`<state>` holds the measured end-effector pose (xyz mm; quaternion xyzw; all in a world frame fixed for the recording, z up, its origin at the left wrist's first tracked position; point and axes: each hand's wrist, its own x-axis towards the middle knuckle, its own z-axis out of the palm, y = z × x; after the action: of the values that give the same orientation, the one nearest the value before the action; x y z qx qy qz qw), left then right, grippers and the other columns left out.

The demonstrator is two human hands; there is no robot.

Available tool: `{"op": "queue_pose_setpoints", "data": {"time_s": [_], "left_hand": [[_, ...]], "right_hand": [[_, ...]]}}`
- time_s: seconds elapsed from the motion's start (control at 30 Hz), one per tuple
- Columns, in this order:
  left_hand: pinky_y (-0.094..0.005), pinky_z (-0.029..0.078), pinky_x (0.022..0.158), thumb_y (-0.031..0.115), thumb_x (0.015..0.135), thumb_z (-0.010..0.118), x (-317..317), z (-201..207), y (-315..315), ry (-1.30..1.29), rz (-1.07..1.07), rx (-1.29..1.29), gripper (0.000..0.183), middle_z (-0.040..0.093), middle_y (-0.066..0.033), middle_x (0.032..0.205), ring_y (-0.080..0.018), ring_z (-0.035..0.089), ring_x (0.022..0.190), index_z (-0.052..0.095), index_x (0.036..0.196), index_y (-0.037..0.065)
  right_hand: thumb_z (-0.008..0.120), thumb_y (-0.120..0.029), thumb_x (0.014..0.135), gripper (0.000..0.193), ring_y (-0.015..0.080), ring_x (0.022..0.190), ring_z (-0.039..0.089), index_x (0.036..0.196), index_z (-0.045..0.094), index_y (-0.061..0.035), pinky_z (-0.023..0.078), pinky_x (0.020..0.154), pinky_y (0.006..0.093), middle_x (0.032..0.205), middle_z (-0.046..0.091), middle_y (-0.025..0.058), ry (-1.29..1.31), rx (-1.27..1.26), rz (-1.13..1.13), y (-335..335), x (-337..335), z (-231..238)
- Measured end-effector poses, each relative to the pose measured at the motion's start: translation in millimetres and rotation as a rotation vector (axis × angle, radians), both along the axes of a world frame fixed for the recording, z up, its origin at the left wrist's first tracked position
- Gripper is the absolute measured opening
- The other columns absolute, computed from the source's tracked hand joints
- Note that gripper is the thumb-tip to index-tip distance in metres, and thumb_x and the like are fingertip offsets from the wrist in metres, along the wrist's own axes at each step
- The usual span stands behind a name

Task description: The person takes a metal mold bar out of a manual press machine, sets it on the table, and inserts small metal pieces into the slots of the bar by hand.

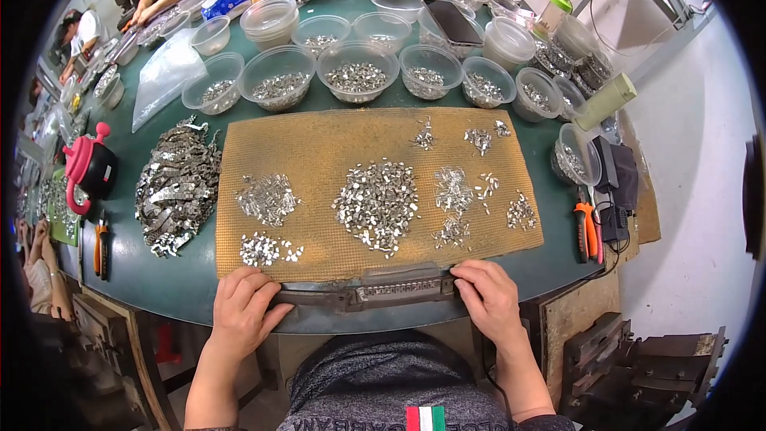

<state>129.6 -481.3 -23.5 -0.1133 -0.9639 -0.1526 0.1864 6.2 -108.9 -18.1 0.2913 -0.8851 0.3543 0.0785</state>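
A long dark metal jig (399,290) lies along the table's front edge, with a row of small shiny metal pieces in its raised middle. My left hand (242,309) grips its left end between thumb and fingers. At the opposite end, my right hand (491,297) pinches the jig with thumb and forefinger. Just beyond is a tan ribbed mat (319,140), its near edge close to the jig. A large pile of small silvery metal pieces (377,203) sits mid-mat. Smaller heaps surround it, including thin slivers (270,198) at left and bits (521,213) at right.
Clear plastic bowls (357,72) of metal pieces line the mat's far side. Left are a heap of metal strips (179,183), orange-handled pliers (100,247) and a pink-black pot (89,164). More orange-handled pliers (586,227) lie right. A phone (453,22) rests on bowls. Other people work beyond.
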Motion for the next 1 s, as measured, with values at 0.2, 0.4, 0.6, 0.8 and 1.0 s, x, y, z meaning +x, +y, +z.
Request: {"op": "queue_pose_setpoints", "data": {"time_s": [0.2, 0.4, 0.6, 0.8, 1.0], "left_hand": [[-0.0434, 0.052, 0.081, 0.025, 0.069, 0.089, 10, 19, -3, 0.012, -0.073, -0.064, 0.043, 0.064, -0.0052, 0.101, -0.0293, 0.063, 0.099, 0.067, 0.103, 0.008], [-0.0369, 0.055, 0.070, 0.027, 0.066, 0.094, 20, 52, 16, 0.065, -0.116, 0.051, 0.043, 0.065, -0.0035, 0.093, -0.0263, 0.066, 0.085, 0.068, 0.096, 0.009], [-0.0385, 0.058, 0.072, 0.024, 0.067, 0.096, -12, 55, 70, 0.156, -0.324, 0.363, 0.044, 0.065, -0.0053, 0.094, -0.0264, 0.067, 0.084, 0.074, 0.101, 0.008], [-0.0419, 0.055, 0.086, 0.018, 0.074, 0.088, -57, 30, 129, 0.113, -0.379, 0.199, 0.043, 0.062, -0.0093, 0.105, -0.0301, 0.063, 0.102, 0.072, 0.113, 0.006], [-0.0422, 0.054, 0.087, 0.018, 0.075, 0.087, -67, 15, 137, 0.072, -0.286, 0.166, 0.046, 0.062, -0.0092, 0.103, -0.0310, 0.062, 0.100, 0.072, 0.116, 0.005]], "right_hand": [[0.077, -0.004, 0.086, 0.021, 0.0287, 0.093, 0.069, 0.106, 0.074, -0.0073, 0.054, 0.082, 0.0392, 0.106, 0.072, 0.0068, 0.082, 0.041, -0.053, 13, 1, -5], [0.077, -0.005, 0.086, 0.023, 0.0286, 0.093, 0.066, 0.108, 0.074, -0.0078, 0.053, 0.081, 0.0403, 0.105, 0.071, 0.0063, 0.167, 0.117, -0.064, 18, 0, -4], [0.076, -0.006, 0.084, 0.027, 0.0277, 0.099, 0.065, 0.111, 0.074, -0.0086, 0.050, 0.085, 0.0410, 0.106, 0.069, 0.0053, 0.161, 0.169, -0.012, 19, -1, 3], [0.077, -0.007, 0.083, 0.029, 0.0275, 0.099, 0.065, 0.112, 0.075, -0.0091, 0.049, 0.086, 0.0413, 0.105, 0.069, 0.0051, 0.154, 0.155, 0.001, 18, -1, 2], [0.080, -0.009, 0.082, 0.029, 0.0271, 0.100, 0.066, 0.111, 0.074, -0.0088, 0.050, 0.085, 0.0414, 0.108, 0.069, 0.0051, 0.158, 0.149, 0.035, 28, -5, -3]]}}
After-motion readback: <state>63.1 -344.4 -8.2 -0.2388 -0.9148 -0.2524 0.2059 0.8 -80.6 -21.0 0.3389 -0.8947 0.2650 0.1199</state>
